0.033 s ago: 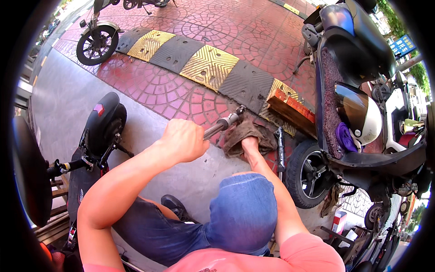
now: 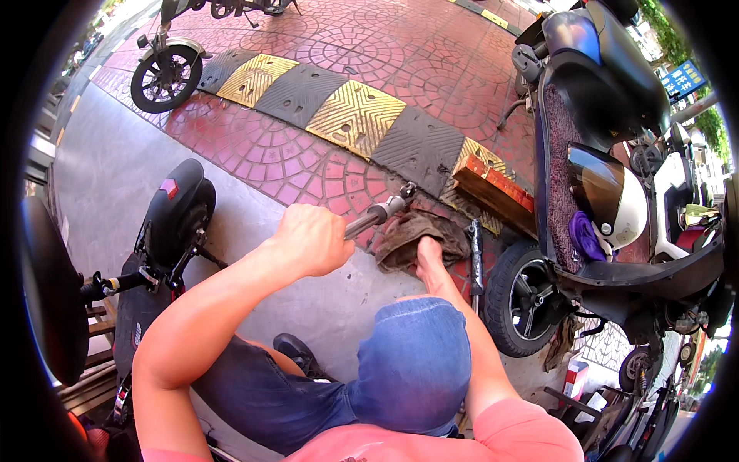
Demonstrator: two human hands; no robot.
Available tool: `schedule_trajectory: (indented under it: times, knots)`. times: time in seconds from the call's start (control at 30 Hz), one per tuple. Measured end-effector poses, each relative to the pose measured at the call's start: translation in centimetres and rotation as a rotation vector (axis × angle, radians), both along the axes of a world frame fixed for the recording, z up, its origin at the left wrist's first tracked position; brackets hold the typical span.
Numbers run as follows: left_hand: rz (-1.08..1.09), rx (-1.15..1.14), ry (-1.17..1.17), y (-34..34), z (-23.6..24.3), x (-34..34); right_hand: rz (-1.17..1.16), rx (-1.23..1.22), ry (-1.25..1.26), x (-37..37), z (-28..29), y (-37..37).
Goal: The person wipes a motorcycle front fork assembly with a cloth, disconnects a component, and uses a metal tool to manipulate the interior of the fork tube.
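Note:
My left hand (image 2: 312, 240) is closed in a fist around one end of a metal shock absorber or fork tube (image 2: 377, 214). The tube points forward and right, and its small fitting lies at the far end. My right hand (image 2: 429, 252) is in a crumpled, dirty brown rag (image 2: 408, 235), just right of the tube; its fingers are hidden in the cloth, which it seems to grip. Beside the rag, to the right, a second dark metal tube (image 2: 476, 262) of similar look lies on the paving.
A scooter (image 2: 550, 192) with a white helmet (image 2: 627, 208) on its footboard stands at the right. A reddish wooden block (image 2: 496, 192) lies by the yellow-and-black ramp (image 2: 358, 115). Another two-wheeler's rear wheel (image 2: 188, 208) is at my left. My knee (image 2: 412, 346) rises between my arms.
My right hand has shifted slightly nearer and to the right. The rag's far edge has come down, baring more paving beside the tube. My left hand and the tube look almost still.

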State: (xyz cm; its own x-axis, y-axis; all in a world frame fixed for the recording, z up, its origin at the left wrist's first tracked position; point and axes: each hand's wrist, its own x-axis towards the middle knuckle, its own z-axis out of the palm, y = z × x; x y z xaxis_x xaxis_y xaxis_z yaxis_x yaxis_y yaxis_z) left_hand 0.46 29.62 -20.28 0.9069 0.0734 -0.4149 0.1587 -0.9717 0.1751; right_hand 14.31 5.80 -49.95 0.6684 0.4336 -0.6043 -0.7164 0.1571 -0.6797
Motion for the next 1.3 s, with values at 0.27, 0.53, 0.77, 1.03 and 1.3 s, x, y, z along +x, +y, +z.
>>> schedule_trajectory:
  times: [0.27,0.53,0.77,1.03,1.3]
  knots:
    - [0.013,0.016,0.07,2.7,-0.5,-0.5,-0.309,0.497,-0.179,0.0,8.1,-8.0]
    - [-0.041,0.069,-0.018,2.9,0.2,1.4,0.302,-0.5,-1.302,8.2,7.4,0.2]
    - [-0.029,0.069,-0.079,4.8,-0.4,1.5,0.954,-0.881,-1.463,9.9,8.8,4.8]
    - [-0.056,0.015,-0.123,5.1,-1.3,2.8,0.795,-0.84,-1.64,9.5,6.2,3.6]
    - [-0.057,0.018,-0.241,4.1,-1.1,3.8,0.577,-0.924,-1.59,8.4,4.6,3.2]
